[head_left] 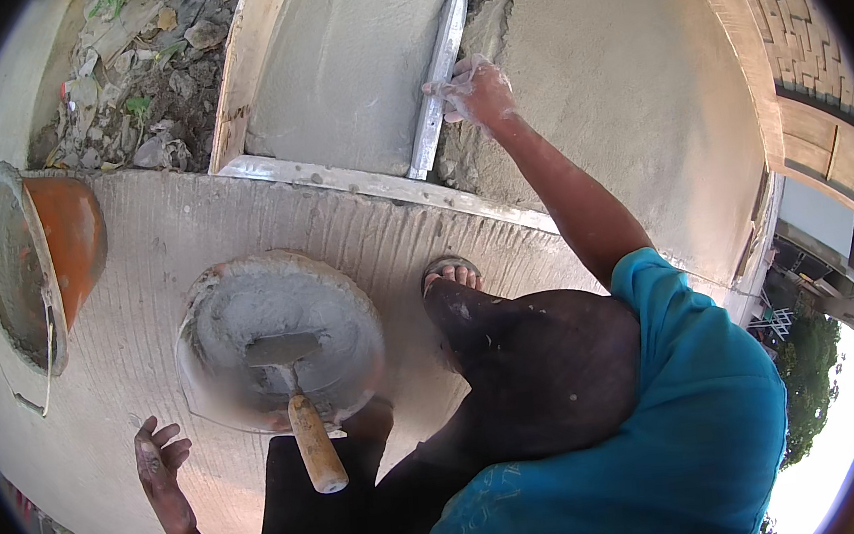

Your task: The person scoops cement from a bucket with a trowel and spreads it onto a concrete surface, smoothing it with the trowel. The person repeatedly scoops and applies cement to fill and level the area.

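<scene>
The right hand (476, 90), coated in grey cement, is closing its fingers around the metal straightedge (439, 65), which is lying up the fresh screed beyond the mortar pan (280, 341). The left hand (162, 469) is resting on the ribbed concrete slab (145, 249) just left of the pan and below it, fingers spread and holding nothing. A trowel (294, 388) is sitting in the pan, its blade sunk in the wet mix and its wooden handle sticking out over the near rim. An orange bucket (40, 262) is lying tipped well left of the pan. A sandalled foot (451, 273) is showing just right of the pan. The straightedge's top end is running out of view.
</scene>
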Motion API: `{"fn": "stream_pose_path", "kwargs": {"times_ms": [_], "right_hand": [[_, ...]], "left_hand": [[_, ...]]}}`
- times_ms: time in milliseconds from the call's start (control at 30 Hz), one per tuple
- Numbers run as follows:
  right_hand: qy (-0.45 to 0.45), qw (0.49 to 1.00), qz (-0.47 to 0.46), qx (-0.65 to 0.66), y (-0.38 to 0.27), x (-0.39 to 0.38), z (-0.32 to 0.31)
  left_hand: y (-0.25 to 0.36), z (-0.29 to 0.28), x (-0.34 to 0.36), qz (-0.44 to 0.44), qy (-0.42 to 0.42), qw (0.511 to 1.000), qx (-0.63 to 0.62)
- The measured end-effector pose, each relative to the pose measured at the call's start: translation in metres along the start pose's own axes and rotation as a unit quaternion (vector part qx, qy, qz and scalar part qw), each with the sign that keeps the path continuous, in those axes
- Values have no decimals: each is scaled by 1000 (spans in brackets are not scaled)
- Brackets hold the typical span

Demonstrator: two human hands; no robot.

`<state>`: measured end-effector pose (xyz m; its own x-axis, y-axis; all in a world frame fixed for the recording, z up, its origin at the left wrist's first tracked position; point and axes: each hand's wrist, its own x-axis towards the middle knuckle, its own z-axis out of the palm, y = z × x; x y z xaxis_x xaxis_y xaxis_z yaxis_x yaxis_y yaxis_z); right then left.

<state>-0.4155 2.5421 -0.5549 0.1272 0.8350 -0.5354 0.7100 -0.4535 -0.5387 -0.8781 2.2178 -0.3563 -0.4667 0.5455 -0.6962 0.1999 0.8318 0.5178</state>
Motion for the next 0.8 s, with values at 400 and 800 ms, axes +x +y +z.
{"fn": "stream_pose_path", "kwargs": {"times_ms": [400, 800], "right_hand": [[103, 970, -161, -153, 17, -3, -29], [-120, 902, -196, -365, 8, -57, -30]], "left_hand": [[-51, 65, 0, -85, -213, 956, -182], [-49, 83, 2, -8, -245, 940, -236]]}}
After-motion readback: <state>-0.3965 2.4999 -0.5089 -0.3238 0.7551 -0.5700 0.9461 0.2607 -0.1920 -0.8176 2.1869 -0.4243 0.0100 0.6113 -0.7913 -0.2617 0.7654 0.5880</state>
